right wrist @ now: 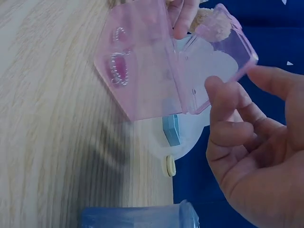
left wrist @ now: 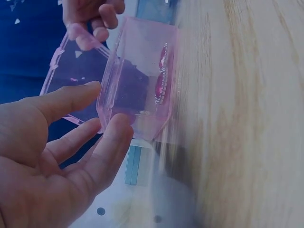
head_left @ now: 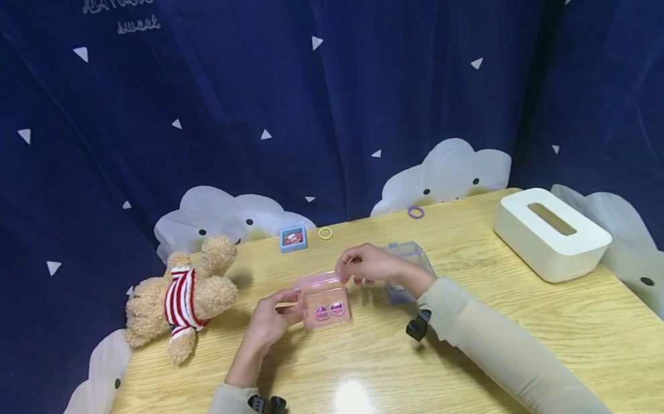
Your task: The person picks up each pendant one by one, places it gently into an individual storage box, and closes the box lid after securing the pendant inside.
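Note:
A translucent pink plastic box (head_left: 326,307) stands with its hinged lid (head_left: 317,279) raised at the back. Sunglasses-shaped pink decoration with pearly beads (head_left: 329,311) shows at its front; whether it lies inside or on the wall, I cannot tell. At the box's left side, my left hand (head_left: 271,319) holds it between thumb and fingers, also seen in the left wrist view. My right hand (head_left: 372,263) pinches the lid's right edge between thumb and forefinger, plainest in the right wrist view. Behind my right forearm is a translucent bluish box (head_left: 407,250), partly hidden.
On the left lies a teddy bear (head_left: 180,300) in a striped shirt. Near the back edge are a small blue box (head_left: 293,239), a yellow ring (head_left: 325,233) and a purple ring (head_left: 415,212). A white tissue box (head_left: 551,231) stands at the right. A dark blue curtain (head_left: 321,100) hangs behind.

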Action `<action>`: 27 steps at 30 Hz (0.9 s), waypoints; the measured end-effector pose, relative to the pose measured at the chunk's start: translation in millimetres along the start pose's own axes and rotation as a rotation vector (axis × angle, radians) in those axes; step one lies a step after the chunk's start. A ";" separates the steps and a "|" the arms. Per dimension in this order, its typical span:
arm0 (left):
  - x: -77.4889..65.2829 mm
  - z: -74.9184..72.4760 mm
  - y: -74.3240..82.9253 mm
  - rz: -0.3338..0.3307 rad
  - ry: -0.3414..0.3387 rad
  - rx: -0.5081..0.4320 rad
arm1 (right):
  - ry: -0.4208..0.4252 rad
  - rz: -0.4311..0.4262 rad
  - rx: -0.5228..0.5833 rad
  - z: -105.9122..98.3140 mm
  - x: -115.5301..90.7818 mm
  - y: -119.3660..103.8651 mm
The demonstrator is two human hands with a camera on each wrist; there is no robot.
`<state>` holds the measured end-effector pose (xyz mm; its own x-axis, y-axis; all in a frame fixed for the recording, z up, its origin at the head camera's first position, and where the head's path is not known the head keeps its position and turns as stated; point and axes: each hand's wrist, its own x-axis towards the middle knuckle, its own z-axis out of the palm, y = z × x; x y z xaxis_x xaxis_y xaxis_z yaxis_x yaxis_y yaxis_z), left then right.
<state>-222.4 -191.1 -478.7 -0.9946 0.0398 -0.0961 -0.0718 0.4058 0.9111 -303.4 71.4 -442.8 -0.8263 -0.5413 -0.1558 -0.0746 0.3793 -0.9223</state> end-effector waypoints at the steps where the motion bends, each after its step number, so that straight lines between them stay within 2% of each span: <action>1: -0.1 0.1 0.1 -0.007 0.002 -0.005 | -0.001 -0.005 -0.013 1.1 -0.9 0.2; 7: -0.1 0.1 0.5 -0.028 -0.002 -0.046 | 0.001 -0.043 -0.103 6.8 -2.4 2.9; 12: -1.2 -0.9 0.8 -0.007 -0.013 -0.086 | 0.002 -0.073 -0.162 8.9 -4.5 2.4; 22: -4.7 -9.3 1.4 0.048 -0.147 -0.094 | 0.011 -0.116 -0.298 14.0 -5.8 6.7; 27: -5.1 -8.5 1.0 0.050 -0.130 -0.107 | 0.020 -0.129 -0.340 16.9 -4.7 8.4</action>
<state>-218.1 -198.6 -473.9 -0.9795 0.1778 -0.0945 -0.0373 0.3009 0.9529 -290.7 64.5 -455.8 -0.8085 -0.5875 -0.0360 -0.3572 0.5384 -0.7632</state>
